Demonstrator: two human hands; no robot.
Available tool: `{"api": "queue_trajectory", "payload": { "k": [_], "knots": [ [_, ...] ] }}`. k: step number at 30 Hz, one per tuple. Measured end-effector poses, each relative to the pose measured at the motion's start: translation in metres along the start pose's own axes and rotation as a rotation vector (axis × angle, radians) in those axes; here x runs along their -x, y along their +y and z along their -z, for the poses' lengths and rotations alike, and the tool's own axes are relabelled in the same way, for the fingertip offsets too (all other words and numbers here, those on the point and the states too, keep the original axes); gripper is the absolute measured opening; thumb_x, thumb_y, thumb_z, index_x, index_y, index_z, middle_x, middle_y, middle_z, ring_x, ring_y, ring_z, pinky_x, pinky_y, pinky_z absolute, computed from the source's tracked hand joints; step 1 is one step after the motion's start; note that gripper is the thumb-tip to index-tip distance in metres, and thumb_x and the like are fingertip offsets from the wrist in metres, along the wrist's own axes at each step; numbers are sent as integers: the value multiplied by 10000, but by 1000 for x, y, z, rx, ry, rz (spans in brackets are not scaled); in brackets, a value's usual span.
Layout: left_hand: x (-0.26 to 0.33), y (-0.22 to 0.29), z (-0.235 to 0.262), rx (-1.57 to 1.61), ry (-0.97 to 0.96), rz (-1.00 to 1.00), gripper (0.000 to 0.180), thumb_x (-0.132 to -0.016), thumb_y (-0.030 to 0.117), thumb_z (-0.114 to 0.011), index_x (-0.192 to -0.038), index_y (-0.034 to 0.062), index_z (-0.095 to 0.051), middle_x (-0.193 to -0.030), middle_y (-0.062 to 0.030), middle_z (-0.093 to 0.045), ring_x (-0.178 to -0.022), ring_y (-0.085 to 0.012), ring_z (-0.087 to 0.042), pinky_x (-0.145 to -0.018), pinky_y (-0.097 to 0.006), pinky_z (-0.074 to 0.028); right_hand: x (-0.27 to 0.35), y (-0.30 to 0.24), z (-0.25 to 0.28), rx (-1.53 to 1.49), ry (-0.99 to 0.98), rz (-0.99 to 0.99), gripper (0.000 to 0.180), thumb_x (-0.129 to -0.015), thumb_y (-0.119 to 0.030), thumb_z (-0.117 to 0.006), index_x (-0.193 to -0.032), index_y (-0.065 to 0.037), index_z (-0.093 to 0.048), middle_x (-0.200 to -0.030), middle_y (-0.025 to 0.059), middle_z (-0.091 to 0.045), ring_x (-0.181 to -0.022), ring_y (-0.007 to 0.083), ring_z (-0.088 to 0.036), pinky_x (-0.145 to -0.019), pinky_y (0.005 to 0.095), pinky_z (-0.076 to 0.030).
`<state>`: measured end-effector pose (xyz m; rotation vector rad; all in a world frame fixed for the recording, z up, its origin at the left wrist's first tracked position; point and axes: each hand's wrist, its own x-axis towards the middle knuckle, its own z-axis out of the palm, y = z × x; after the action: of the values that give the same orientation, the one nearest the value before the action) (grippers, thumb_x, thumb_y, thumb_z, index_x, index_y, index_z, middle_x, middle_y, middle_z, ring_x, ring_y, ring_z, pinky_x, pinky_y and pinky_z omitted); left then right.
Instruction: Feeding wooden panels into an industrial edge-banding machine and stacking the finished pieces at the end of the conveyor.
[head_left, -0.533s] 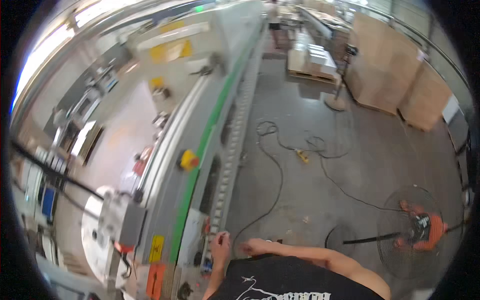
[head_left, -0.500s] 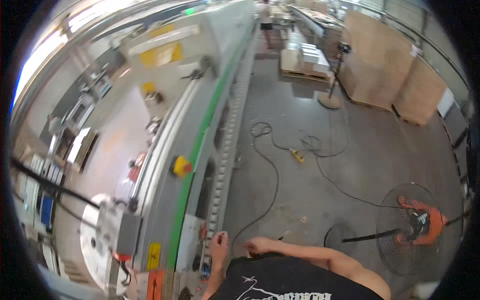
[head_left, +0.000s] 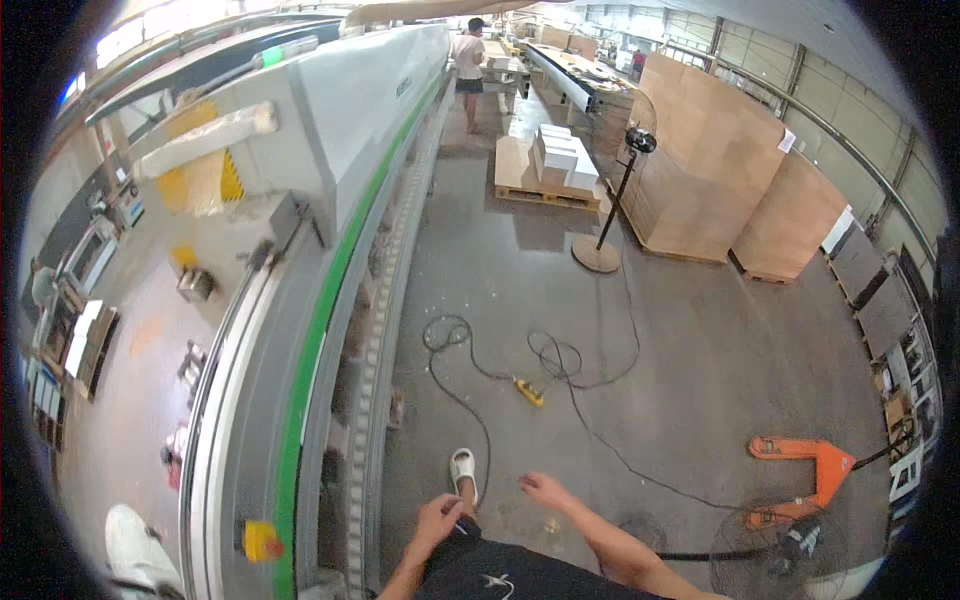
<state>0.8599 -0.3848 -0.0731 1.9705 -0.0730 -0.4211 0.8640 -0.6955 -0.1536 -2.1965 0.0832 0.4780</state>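
Your view has lifted since the earlier frames, so more of the workshop floor (head_left: 700,340) shows, and both your hands now hang over it. Your left hand (head_left: 437,520) sits at six o'clock, its fingers curled loosely against your dark shirt (head_left: 500,575); whether they hold anything, I cannot tell. Your right hand (head_left: 545,490) lies just right of it, fingers spread and holding nothing. Your white sandal (head_left: 462,468) is just above the left hand. At nine o'clock runs the long grey machine (head_left: 330,250) with its green stripe. A yellow power strip (head_left: 530,392) lies at twelve o'clock from your hands.
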Motion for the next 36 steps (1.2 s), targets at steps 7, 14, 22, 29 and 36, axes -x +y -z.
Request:
{"api": "queue_trajectory", "payload": {
  "k": [7,14,22,29,36],
  "knots": [
    [-256,102,54,6,-109,-15,304,-873,283,-630,-1062,46,-655,-841,-128,-693,-751,-192,-669,-679,-324,-513,24,220,35,65,-352,-583,252,-837,-324,-616,-769,-83,-634,-739,78,-644,-633,250,-628,-646,369,-529],
    [-510,188,103,-43,-102,-62,349,-871,306,-622,-1098,42,-642,-861,-124,-693,-782,-198,-665,-714,-329,-511,-46,251,19,60,78,-778,379,-773,-294,-717,-1032,-20,-678,-989,145,-686,-847,264,-647,-715,368,-527],
    [-715,229,73,-302,-209,-77,348,-873,319,-620,-1128,84,-643,-839,-116,-685,-701,-202,-654,-672,-331,-510,-311,301,198,35,-29,-718,324,-808,-288,-616,-989,-26,-674,-888,137,-680,-755,260,-645,-689,394,-521],
    [-867,292,82,-149,-269,53,331,-885,302,-627,-1129,79,-635,-858,-97,-696,-686,-180,-654,-646,-323,-513,-784,121,502,74,321,-429,313,-717,-237,-584,-923,-14,-660,-839,208,-649,-775,325,-634,-705,431,-491],
    [-1070,281,113,-75,-71,96,339,-869,307,-637,-1100,58,-650,-889,-121,-698,-733,-206,-672,-682,-333,-522,-996,-46,734,-145,664,-20,317,-775,-221,-561,-982,7,-635,-832,156,-669,-774,292,-627,-723,401,-491]
  ]
}}
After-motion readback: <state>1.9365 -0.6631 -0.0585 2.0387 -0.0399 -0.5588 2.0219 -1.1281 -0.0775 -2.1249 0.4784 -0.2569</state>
